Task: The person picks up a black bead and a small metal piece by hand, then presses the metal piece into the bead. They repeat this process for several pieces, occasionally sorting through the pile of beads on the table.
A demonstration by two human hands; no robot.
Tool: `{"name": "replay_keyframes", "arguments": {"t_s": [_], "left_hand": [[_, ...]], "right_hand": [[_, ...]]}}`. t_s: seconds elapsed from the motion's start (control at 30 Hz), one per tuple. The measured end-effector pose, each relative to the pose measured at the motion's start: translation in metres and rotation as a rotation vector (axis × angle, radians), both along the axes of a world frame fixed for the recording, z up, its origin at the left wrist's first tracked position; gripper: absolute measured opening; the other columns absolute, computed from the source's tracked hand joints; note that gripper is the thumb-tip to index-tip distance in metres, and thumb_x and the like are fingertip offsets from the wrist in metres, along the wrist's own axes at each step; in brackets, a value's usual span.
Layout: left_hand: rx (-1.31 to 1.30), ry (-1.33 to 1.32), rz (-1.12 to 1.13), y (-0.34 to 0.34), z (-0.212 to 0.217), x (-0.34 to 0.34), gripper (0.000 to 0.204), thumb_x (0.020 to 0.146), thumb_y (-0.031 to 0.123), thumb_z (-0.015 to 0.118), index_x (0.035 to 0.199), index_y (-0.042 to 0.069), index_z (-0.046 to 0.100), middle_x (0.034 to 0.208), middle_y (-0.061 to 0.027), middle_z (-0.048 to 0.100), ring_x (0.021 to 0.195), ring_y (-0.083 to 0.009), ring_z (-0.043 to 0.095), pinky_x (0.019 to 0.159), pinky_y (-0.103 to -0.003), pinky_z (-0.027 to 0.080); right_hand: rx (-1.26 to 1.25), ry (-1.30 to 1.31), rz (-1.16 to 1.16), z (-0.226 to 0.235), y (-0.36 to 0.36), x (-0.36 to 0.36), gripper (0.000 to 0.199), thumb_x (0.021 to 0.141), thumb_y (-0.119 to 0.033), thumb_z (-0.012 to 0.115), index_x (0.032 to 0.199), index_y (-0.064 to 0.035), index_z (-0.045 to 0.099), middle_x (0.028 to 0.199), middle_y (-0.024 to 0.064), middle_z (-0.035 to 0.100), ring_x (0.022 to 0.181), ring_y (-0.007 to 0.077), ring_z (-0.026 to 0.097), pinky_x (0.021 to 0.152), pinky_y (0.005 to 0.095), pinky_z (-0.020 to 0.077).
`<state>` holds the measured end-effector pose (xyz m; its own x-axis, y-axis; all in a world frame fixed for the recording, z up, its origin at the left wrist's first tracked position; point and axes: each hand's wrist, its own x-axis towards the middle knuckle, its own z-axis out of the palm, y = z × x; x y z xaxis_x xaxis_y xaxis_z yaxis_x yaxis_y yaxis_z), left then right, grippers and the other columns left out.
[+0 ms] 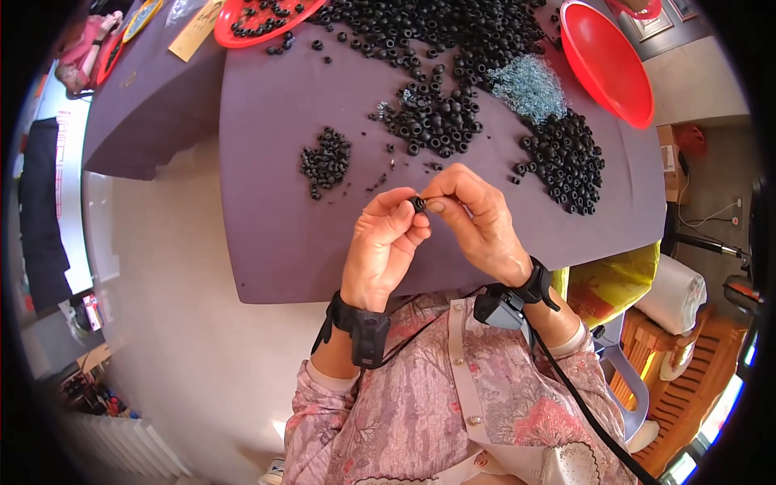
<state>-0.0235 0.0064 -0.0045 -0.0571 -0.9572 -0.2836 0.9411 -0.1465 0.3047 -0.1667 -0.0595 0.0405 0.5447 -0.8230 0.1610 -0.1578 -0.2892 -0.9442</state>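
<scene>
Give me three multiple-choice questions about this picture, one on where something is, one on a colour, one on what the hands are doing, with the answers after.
1. Where does the pale blue bead pile lie?
A. Among the black rings, near the red bowl on the right
B. On the floor
C. In the person's lap

2. What colour is the table?
A. White
B. Green
C. Dark purple

3. How is the small black ring held?
A. It lies loose on the table
B. Pinched between the fingertips of both hands
C. Closed inside one fist

Answers:
1 A, the blue pile sits between black ring heaps, left of the red bowl.
2 C, the bare tabletop shows dark purple.
3 B, the left hand and right hand meet on the ring above the table.
</scene>
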Motion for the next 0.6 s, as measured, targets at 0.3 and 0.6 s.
{"name": "replay_keyframes", "arguments": {"t_s": [0.3,0.6], "left_hand": [[0.011,-0.088,-0.011,0.006,-0.003,-0.003,0.015,0.087,0.006,0.060,0.101,0.002,0.062,0.087,-0.0072,0.065,0.075,-0.0177,0.064,0.069,-0.030,0.054],[0.029,-0.265,-0.110,0.011,-0.007,-0.002,0.013,0.087,0.007,0.060,0.100,0.002,0.063,0.087,-0.0088,0.065,0.072,-0.0163,0.062,0.068,-0.030,0.052]], "right_hand": [[-0.126,-0.049,-0.013,-0.007,0.006,-0.005,0.009,0.079,0.007,0.058,0.084,0.0004,0.057,0.082,0.0075,0.054,0.075,0.0177,0.054,0.065,0.0280,0.0438],[0.721,-0.327,0.008,-0.030,0.016,-0.012,0.020,0.084,0.004,0.060,0.102,-0.0003,0.052,0.088,0.0024,0.057,0.078,0.0105,0.058,0.073,0.0239,0.0473]]}}
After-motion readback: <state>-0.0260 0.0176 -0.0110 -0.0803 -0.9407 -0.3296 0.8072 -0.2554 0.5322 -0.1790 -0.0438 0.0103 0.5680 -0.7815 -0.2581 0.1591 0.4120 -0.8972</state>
